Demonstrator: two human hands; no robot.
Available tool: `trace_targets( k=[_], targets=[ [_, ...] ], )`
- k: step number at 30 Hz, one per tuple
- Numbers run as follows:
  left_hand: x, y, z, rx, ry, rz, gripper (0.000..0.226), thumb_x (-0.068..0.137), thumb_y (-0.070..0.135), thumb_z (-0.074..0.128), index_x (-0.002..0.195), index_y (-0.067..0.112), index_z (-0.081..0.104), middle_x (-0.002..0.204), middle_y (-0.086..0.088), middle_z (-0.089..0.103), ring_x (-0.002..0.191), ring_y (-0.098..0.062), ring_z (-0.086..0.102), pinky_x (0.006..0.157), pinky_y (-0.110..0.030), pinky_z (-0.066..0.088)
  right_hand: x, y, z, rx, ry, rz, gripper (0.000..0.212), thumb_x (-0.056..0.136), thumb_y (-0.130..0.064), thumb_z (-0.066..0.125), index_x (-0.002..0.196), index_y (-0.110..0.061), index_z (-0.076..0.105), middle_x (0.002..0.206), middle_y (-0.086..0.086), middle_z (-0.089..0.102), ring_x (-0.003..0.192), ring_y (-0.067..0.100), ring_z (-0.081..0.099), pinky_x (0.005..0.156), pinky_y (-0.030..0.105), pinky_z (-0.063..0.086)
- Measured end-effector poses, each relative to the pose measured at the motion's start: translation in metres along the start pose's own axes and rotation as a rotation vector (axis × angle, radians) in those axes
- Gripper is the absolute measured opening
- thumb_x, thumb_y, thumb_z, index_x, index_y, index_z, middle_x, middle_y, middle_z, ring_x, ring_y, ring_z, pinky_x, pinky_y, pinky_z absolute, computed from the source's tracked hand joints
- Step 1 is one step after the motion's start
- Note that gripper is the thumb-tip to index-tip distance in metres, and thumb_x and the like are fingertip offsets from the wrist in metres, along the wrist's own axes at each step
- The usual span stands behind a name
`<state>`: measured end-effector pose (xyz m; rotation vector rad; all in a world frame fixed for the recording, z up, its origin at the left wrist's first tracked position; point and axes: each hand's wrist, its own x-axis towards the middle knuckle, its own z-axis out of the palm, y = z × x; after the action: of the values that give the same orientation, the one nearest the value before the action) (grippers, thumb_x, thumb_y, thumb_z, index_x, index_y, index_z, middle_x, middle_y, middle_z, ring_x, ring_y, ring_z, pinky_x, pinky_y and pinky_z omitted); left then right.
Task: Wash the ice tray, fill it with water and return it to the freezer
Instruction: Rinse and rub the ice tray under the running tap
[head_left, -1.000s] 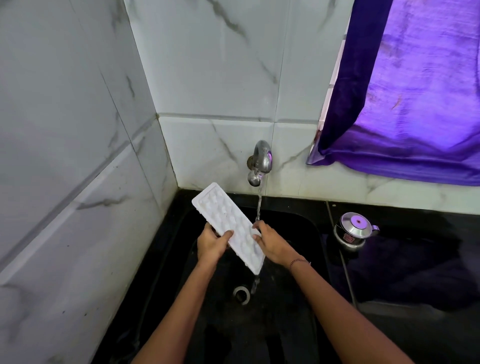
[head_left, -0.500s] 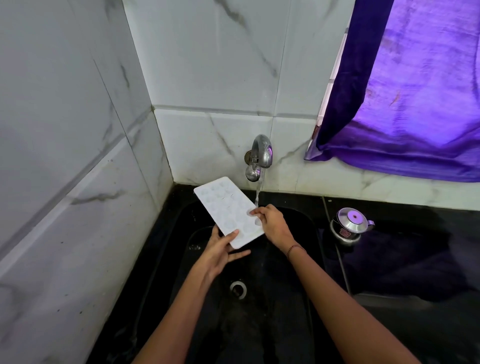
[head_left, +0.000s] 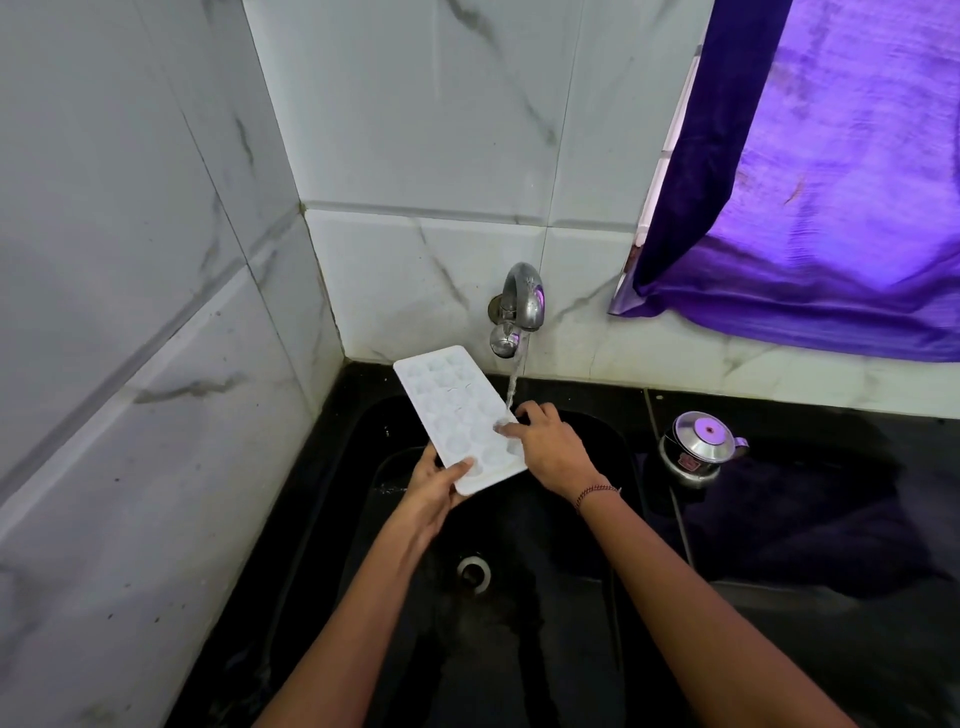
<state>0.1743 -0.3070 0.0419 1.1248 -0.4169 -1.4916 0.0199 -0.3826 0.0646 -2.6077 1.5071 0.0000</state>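
Observation:
A white ice tray (head_left: 457, 415) is held over the black sink (head_left: 597, 431), cavities up, its far end pointing toward the corner. My left hand (head_left: 434, 486) grips its near corner, thumb on top and fingers beneath. My right hand (head_left: 548, 447) holds the tray's right edge, with the thumb lying across the cavities. Water runs from the steel tap (head_left: 519, 312) in a thin stream (head_left: 513, 387) and lands on the tray beside my right thumb.
The drain (head_left: 474, 571) sits below the tray in the sink's middle. A small steel kettle (head_left: 698, 449) stands on the black counter to the right. A purple curtain (head_left: 831, 208) hangs upper right. Marble tile walls close the left and back.
The tray has turned from underside-up to cavities-up. My left hand let go for a moment and now grips the near corner again. The stream now falls on the tray.

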Motion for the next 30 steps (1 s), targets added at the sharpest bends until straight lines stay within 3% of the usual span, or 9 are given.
trace_targets(
  k=[7,11,14,20,30],
  targets=[
    [0.005,-0.003,0.004,0.001,-0.034,-0.003,0.058,0.085,-0.008,0.057,0.137,0.013,0.041,0.114,-0.007,0.063,0.1,-0.022,0.064,0.067,-0.031,0.06,-0.004,0.001,0.002,-0.017,0.055,0.023,0.05,0.091,-0.014,0.05,0.137,-0.03,0.043,0.145,0.007,0.027,0.13,0.028,0.028,0.097,0.04,0.041],
    [0.008,0.001,0.01,-0.043,-0.067,0.01,0.058,0.087,-0.007,0.055,0.138,0.015,0.039,0.116,-0.006,0.063,0.105,-0.024,0.063,0.075,-0.035,0.059,-0.001,0.0,0.0,0.08,0.228,0.041,0.039,0.09,-0.013,0.049,0.125,-0.029,0.051,0.15,0.006,0.022,0.135,0.029,0.022,0.096,0.04,0.043],
    [0.012,0.003,0.015,-0.059,-0.079,0.021,0.061,0.087,-0.007,0.055,0.14,0.016,0.036,0.12,-0.007,0.062,0.111,-0.027,0.06,0.079,-0.038,0.058,0.002,-0.001,-0.001,0.055,0.176,-0.034,0.04,0.089,-0.011,0.052,0.124,-0.031,0.052,0.152,0.007,0.02,0.139,0.03,0.016,0.102,0.044,0.037],
    [0.011,0.003,0.022,-0.063,-0.121,0.015,0.06,0.089,-0.008,0.051,0.14,0.017,0.036,0.115,-0.007,0.063,0.106,-0.025,0.062,0.073,-0.034,0.06,0.004,0.0,-0.003,0.072,0.146,-0.051,0.035,0.095,-0.019,0.045,0.127,-0.032,0.052,0.152,0.005,0.021,0.139,0.029,0.015,0.106,0.043,0.03],
    [0.012,-0.004,0.026,-0.027,-0.132,-0.007,0.067,0.085,-0.012,0.055,0.14,0.022,0.037,0.116,-0.011,0.063,0.105,-0.028,0.062,0.077,-0.038,0.059,-0.004,0.01,-0.003,0.025,0.161,-0.017,0.034,0.093,-0.02,0.047,0.124,-0.03,0.056,0.15,0.004,0.026,0.137,0.029,0.02,0.106,0.043,0.029]
  ],
)
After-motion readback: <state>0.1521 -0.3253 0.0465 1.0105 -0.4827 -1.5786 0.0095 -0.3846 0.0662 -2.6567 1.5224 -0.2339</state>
